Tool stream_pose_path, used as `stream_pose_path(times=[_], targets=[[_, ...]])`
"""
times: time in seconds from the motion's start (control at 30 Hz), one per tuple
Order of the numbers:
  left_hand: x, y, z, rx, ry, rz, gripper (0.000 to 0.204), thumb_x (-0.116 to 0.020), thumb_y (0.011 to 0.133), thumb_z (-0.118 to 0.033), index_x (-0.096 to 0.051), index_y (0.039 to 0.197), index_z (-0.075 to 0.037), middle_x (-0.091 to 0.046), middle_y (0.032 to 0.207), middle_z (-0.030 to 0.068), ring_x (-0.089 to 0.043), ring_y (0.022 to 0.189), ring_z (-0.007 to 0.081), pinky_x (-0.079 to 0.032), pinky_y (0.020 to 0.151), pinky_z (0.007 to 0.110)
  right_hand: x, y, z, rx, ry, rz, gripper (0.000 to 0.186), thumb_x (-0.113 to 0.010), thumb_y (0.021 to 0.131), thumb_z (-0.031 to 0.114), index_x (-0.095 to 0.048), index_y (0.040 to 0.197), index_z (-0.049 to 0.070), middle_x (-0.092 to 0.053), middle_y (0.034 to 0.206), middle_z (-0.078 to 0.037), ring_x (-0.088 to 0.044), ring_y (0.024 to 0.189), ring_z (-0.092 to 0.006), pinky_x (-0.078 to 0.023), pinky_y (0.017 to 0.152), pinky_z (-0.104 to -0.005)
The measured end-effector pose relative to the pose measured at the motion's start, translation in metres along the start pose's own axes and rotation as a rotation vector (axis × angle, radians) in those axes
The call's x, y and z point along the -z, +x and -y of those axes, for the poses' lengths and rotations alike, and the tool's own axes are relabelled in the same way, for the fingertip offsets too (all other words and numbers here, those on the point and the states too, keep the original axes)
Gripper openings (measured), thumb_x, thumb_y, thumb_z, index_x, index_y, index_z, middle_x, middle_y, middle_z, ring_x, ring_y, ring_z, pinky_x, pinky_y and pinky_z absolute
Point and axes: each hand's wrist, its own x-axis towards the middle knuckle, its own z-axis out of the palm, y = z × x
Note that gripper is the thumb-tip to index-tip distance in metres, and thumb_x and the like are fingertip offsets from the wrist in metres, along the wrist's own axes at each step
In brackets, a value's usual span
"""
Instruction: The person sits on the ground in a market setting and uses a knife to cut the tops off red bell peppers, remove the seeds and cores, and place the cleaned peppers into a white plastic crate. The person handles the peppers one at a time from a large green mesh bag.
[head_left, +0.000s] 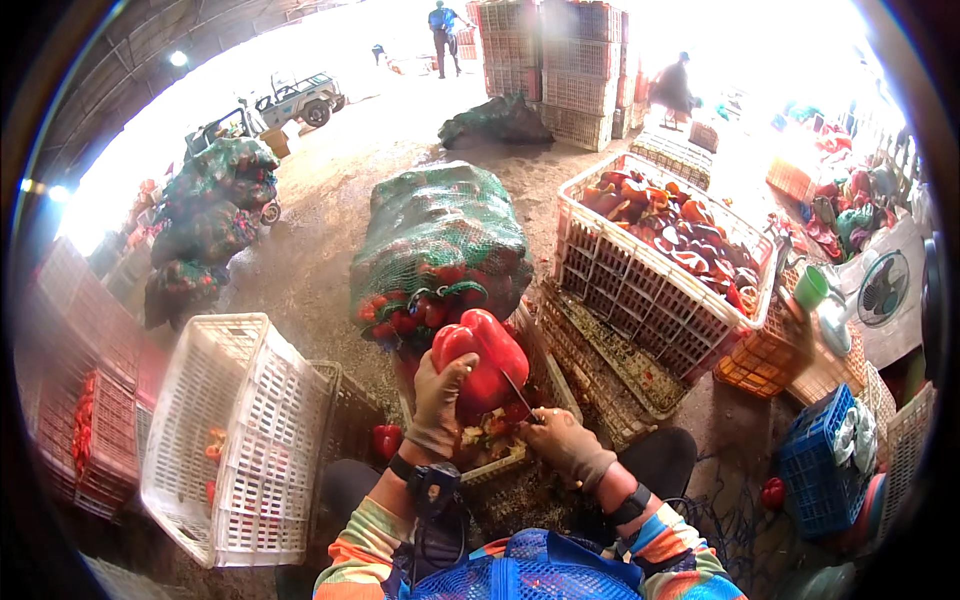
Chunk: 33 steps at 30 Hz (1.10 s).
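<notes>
"Red fills your left hand (438,400): you have a pepper (490,350) gripped there, just on your side of the sack (440,235)."

"How are your fingers set?"

"Clamped on its lower left side. Your right hand (568,445) is closed around the knife (517,392), also on your side of the sack, a little right of it."

"Does your blade meet the pepper?"

"Its tip is at the lower right edge, but you can't tell from here whether it has gone in."

"And below your hands?"

"You have the scrap box (495,466) there, nearer you than the sack, with pale and red bits inside."

"What else is around you?"

"Right of the sack, you have a big crate (640,275) heaped with cut pieces (680,225). Left of the sack and closer to you is the white crate (262,440); farther left of the sack are the net bags (215,230). Beyond the sack rises the crate stack (580,70)."
</notes>
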Motion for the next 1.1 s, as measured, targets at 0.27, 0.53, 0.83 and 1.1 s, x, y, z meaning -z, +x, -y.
stream_pose_path(times=[0.27,0.53,0.83,1.1], targets=[[0.017,-0.006,0.006,0.300,-0.385,0.024,0.041,-0.066,0.081,-0.032,-0.054,0.113,-0.008,-0.060,0.105,0.0024,-0.059,0.094,0.0169,-0.051,0.080,0.033,0.005,-0.009,0.018,0.013,-0.018,0.052,0.040,-0.051,0.085,0.042,-0.061,0.108,0.010,-0.062,0.103,-0.018,-0.057,0.099,-0.0356,-0.046,0.084,-0.0432],[0.011,-0.011,0.017,0.249,-0.482,0.036,0.038,-0.061,0.085,-0.028,-0.052,0.118,-0.013,-0.055,0.116,0.0066,-0.055,0.106,0.0230,-0.047,0.091,0.043,-0.001,-0.013,-0.004,-0.003,-0.049,0.038,0.037,-0.051,0.086,0.039,-0.061,0.107,0.012,-0.062,0.099,-0.019,-0.058,0.096,-0.0352,-0.046,0.081,-0.0432],[-0.006,-0.029,0.003,0.489,-0.617,0.147,0.048,-0.062,0.082,-0.036,-0.048,0.122,-0.012,-0.055,0.118,0.0092,-0.056,0.104,0.0280,-0.050,0.085,0.048,0.001,-0.006,-0.024,0.102,-0.144,-0.046,0.030,-0.052,0.085,0.036,-0.062,0.104,0.015,-0.062,0.093,-0.018,-0.059,0.093,-0.0364,-0.048,0.079,-0.0427],[-0.012,-0.036,-0.001,0.421,-0.619,0.161,0.049,-0.062,0.081,-0.035,-0.047,0.121,-0.012,-0.055,0.116,0.0091,-0.056,0.103,0.0275,-0.050,0.085,0.045,-0.002,0.001,-0.047,0.092,-0.175,-0.039,0.025,-0.052,0.086,0.031,-0.063,0.097,0.011,-0.063,0.090,-0.017,-0.060,0.089,-0.0344,-0.047,0.078,-0.0430]])
